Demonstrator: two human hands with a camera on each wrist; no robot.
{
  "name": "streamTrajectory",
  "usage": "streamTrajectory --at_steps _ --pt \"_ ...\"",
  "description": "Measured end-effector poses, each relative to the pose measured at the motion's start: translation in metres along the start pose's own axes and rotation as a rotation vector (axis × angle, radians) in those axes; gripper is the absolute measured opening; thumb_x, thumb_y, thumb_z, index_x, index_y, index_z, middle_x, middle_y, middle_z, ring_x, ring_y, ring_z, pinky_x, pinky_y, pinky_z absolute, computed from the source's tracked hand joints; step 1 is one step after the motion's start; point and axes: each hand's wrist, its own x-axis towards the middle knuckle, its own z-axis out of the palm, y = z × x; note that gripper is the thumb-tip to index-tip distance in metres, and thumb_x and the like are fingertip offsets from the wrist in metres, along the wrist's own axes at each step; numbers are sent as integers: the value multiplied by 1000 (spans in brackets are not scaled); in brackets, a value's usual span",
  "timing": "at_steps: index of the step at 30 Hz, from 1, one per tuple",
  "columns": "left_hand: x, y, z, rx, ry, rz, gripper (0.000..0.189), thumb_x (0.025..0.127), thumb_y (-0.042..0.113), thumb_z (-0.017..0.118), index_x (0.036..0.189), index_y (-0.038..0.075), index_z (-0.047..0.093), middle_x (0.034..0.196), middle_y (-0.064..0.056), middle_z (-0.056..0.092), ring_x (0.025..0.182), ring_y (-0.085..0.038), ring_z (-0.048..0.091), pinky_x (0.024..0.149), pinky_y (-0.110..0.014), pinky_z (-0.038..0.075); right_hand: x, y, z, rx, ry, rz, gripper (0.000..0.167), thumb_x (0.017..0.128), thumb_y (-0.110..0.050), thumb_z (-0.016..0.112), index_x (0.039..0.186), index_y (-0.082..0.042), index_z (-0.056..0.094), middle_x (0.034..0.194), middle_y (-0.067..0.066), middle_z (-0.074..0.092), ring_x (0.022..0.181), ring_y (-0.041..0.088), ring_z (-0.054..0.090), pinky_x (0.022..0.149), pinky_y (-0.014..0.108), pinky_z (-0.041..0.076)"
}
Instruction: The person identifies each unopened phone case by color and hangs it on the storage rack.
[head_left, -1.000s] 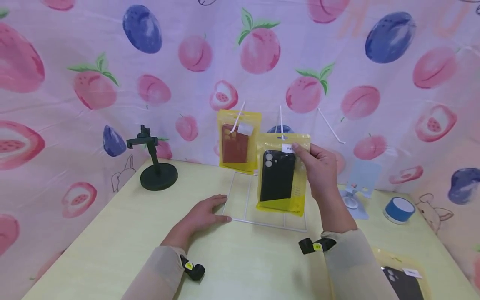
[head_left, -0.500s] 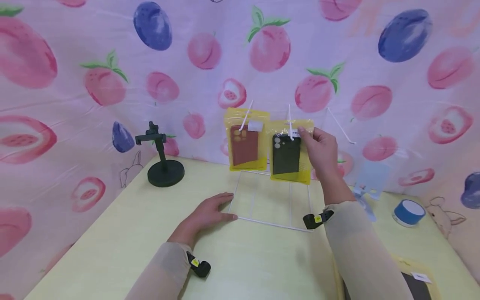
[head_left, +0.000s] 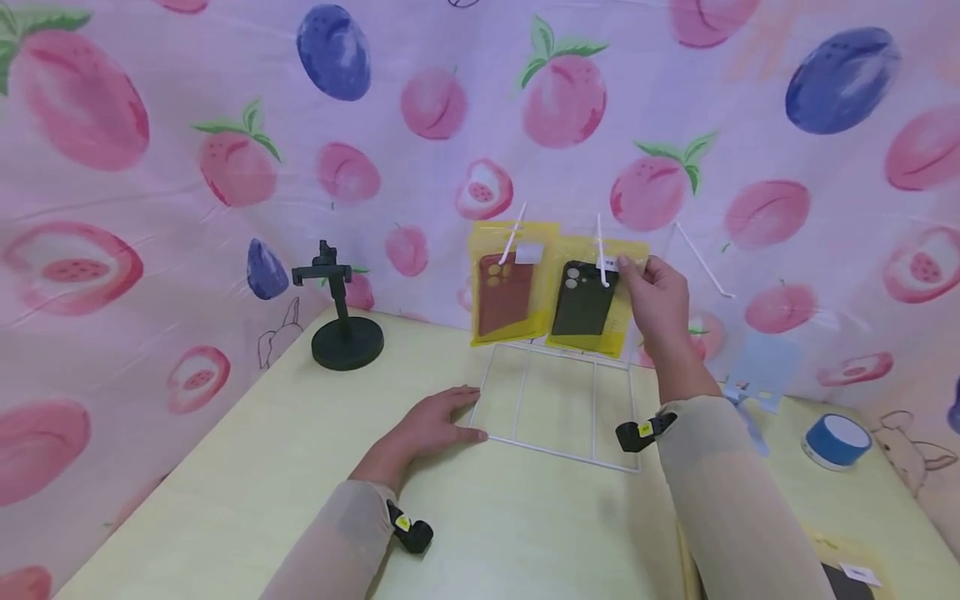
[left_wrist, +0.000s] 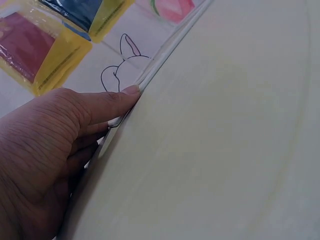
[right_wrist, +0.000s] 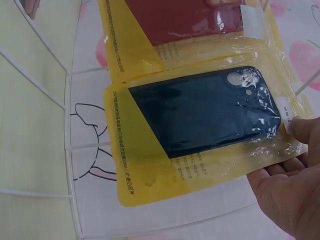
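My right hand pinches the upper right edge of a yellow plastic bag holding a black phone case, thumb in front by the white label. The bag tilts slightly on the middle white hook of a wire display rack. To its left, a bag with a reddish-brown phone case hangs on the left hook. My left hand rests on the table, its fingers and thumb touching the left side and front corner of the rack's base. In the left wrist view the thumb lies straight against the white wire.
The right hook carries nothing. A black phone stand stands at the back left. At the right are a light-blue stand and a blue-and-white round object. Another bagged black case lies at the lower right, partly behind my sleeve.
My right hand has moved the bagged black case up and back onto the middle hook, beside the reddish-brown one. The left hand stays at the rack. The head view has shifted slightly left.
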Motion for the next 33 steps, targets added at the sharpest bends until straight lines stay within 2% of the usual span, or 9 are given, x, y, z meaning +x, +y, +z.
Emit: streamTrajectory --at_steps 2,7,9,12,18,22,25,33 --pt "1 1 0 -6 -3 -4 77 84 47 78 150 21 50 158 -2 40 148 -26 32 120 -49 25 0 -1 0 -2 4 8 44 92 -47 71 110 -8 70 74 -6 57 69 10 44 57 24 38" --pt "0 3 0 3 -5 18 76 84 46 78 150 19 50 158 -4 41 147 -27 33 120 -48 25 -1 2 -1 1 4 14 46 92 -48 71 115 -8 69 83 -8 66 76 11 53 65 23 45" --pt "0 4 0 10 -2 29 76 84 46 78 150 18 50 158 -5 41 147 -27 33 120 -48 25 -2 4 -1 18 3 11 47 92 -46 71 120 -8 69 97 -6 72 82 12 59 72 24 49" --pt "0 5 0 7 0 37 77 84 46 78 149 16 51 157 -6 42 146 -28 34 120 -49 26 -3 5 -2 32 5 7 47 93 -44 71 121 -6 68 103 -2 73 85 12 60 77 26 49" --pt "0 7 -2 22 -10 24 77 85 48 77 150 17 49 158 -4 41 147 -27 33 120 -49 26 -5 8 -4 32 46 16 43 91 -42 74 117 -8 69 103 -3 71 93 15 61 83 25 48" --pt "1 9 -5 21 0 27 76 86 47 76 150 18 50 158 -3 41 147 -27 33 120 -49 25 -6 9 -9 88 83 18 42 90 -38 76 118 -7 70 106 0 69 99 17 61 93 27 50" --pt "1 8 -7 21 4 25 76 85 46 77 150 18 50 157 -4 42 147 -28 33 120 -50 26 -9 12 -15 133 76 23 43 90 -35 76 120 -5 68 110 2 68 102 18 62 101 32 51" --pt "0 2 -5 24 -7 34 77 84 46 78 149 16 51 157 -5 43 146 -28 35 119 -49 27 -26 32 -32 146 57 51 47 87 -44 77 117 -7 68 110 1 70 105 18 66 103 32 49"
